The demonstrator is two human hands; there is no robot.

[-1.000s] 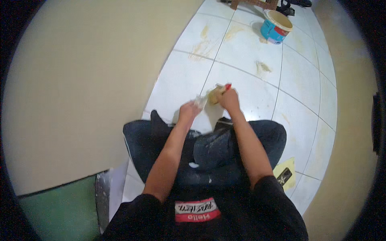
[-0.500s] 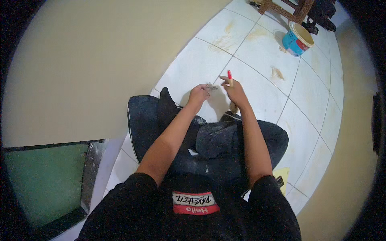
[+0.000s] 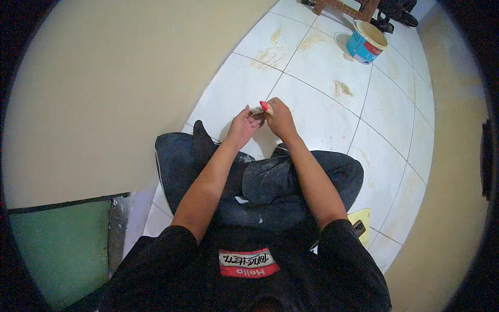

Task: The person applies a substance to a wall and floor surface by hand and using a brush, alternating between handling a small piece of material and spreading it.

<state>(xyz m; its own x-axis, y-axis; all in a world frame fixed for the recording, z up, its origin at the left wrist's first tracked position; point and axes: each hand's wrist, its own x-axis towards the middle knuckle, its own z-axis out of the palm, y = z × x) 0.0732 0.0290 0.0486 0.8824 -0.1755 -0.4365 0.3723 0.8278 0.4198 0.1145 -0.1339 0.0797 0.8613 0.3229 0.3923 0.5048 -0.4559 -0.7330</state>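
Note:
In front of my crossed legs, both hands are close together above the tiles. My right hand [image 3: 280, 120] is closed around a paintbrush with a pale wooden handle [image 3: 268, 108] whose red end points up and left. The brush's head is hidden by the hand. My left hand [image 3: 243, 128] is turned palm up, its fingers partly curled beside the right hand. At its fingertips it holds a small grey, wispy crumpled clump [image 3: 255, 110], its material unclear. The handle's red end is next to this clump; I cannot tell whether they touch.
A blue tub [image 3: 367, 42] with a pale rim stands on the stained white tiles [image 3: 325, 96], far right. Behind it is a brown stool-like frame [image 3: 345, 9]. A beige wall [image 3: 125, 93] runs along the left. A yellow flat piece [image 3: 360, 218] lies by my right elbow.
My right hand has moved left to meet the left hand, and the brush handle has tilted left. The left hand has turned its palm upward. The whole view has shifted slightly.

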